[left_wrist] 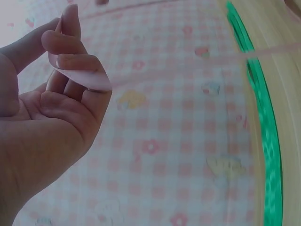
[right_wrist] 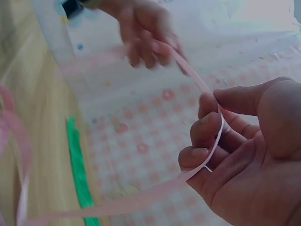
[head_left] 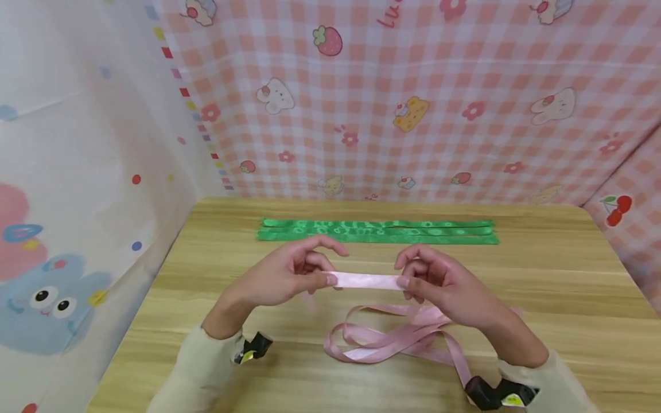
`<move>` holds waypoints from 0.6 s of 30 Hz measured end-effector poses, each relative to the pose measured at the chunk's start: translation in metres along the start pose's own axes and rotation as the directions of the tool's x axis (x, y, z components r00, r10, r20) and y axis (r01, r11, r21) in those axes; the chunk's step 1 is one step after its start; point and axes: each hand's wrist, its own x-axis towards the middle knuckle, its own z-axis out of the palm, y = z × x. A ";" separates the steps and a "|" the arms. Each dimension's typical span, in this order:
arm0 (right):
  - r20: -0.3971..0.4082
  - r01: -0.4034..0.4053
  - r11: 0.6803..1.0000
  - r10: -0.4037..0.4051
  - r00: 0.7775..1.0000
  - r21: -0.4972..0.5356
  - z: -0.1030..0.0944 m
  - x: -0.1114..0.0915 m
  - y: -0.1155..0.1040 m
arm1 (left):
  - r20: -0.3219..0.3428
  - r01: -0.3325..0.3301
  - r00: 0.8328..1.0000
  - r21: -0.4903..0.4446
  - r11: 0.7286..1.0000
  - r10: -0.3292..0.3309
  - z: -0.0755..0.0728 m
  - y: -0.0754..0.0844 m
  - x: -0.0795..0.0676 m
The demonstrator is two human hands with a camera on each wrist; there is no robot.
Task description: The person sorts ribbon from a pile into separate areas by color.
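Head view: the left hand (head_left: 281, 276) and right hand (head_left: 450, 288), near frame centre, each pinch the pink ribbon (head_left: 369, 280) between thumb and curled fingers, a short section spanning straight between them. Ribbon loops lie lower centre on the table (head_left: 289, 373); green strips (head_left: 377, 232) lie mid-frame.

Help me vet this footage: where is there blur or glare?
Head view: glossy highlights on the green strips; left wrist view: trailing pink ribbon blurred, upper-left corner washed out; right wrist view: left hand blurred, top-right corner overbright.
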 end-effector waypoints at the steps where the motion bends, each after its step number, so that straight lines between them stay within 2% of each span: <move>1: 0.000 0.006 1.000 -0.006 1.000 -0.011 -0.005 -0.002 -0.002 | -0.011 0.011 1.000 0.000 1.000 -0.011 -0.004 -0.002 -0.003; 9: 0.033 0.032 0.993 -0.028 0.999 -0.111 -0.030 -0.022 -0.011 | -0.065 0.113 0.991 -0.031 0.993 -0.114 -0.026 -0.009 -0.023; 12: 0.036 0.026 0.991 -0.021 0.999 -0.133 -0.040 -0.028 -0.011 | -0.086 0.134 0.987 -0.013 0.991 -0.134 -0.033 -0.014 -0.029; 18: -0.012 -0.052 0.980 0.050 0.999 -0.192 -0.068 -0.046 -0.006 | -0.149 0.179 0.974 0.020 0.984 -0.174 -0.049 -0.027 -0.045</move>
